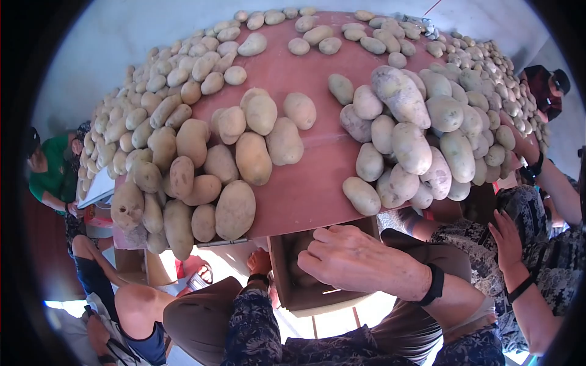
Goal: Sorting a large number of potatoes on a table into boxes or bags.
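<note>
Potatoes lie in heaps on a red tabletop (316, 155), a left heap with a large potato (235, 210) at its near edge and a right heap with a pale potato (361, 196) near the table's edge. My right hand (350, 258), with a dark wristband, is over an open cardboard box (293, 297) with potatoes inside, just below the table edge. Its fingers are curled; whether they hold anything is hidden. My left hand (259, 261) is low, beside the box's left wall; its fingers are bent and their contents cannot be made out.
A co-worker in green (55, 158) is at the far left. Another person's hand (507, 240) is at the right, and a co-worker's forearm (556, 187) reaches to the table. A second cardboard box (160, 267) stands below at left. Many smaller potatoes (206, 43) lie towards the far edge.
</note>
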### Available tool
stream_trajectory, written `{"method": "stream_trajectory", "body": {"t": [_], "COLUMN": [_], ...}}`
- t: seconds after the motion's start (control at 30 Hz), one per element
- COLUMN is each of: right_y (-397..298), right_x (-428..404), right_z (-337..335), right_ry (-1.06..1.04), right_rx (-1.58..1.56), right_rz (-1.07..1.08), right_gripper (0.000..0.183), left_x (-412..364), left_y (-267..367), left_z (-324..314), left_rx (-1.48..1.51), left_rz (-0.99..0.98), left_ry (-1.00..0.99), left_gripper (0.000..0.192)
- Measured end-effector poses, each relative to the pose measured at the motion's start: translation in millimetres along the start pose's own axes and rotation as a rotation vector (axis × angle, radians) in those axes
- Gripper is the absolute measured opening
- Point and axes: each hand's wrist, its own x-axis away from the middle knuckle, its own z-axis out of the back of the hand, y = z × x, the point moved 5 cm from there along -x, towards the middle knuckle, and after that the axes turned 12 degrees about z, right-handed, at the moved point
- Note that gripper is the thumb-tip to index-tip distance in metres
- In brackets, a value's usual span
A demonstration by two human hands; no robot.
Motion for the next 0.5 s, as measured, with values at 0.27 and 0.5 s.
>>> {"method": "stream_trajectory", "body": {"t": [0.27, 0.5], "right_y": [10.9, 25.3], "right_x": [16.5, 47.8], "right_z": [-10.4, -21.8], "right_ry": [-0.015, -0.091], "right_rx": [0.008, 0.059], "right_rz": [-0.092, -0.246], "right_gripper": [0.011, 0.013], "left_x": [-5.4, 31.1], "left_y": [-30.9, 46.5], "left_z": [46.5, 93.9], "left_rx": [0.485, 0.191], "left_rz": [0.432, 0.101], "left_ry": [0.171, 0.210], "left_gripper": [0.038, 0.039]}}
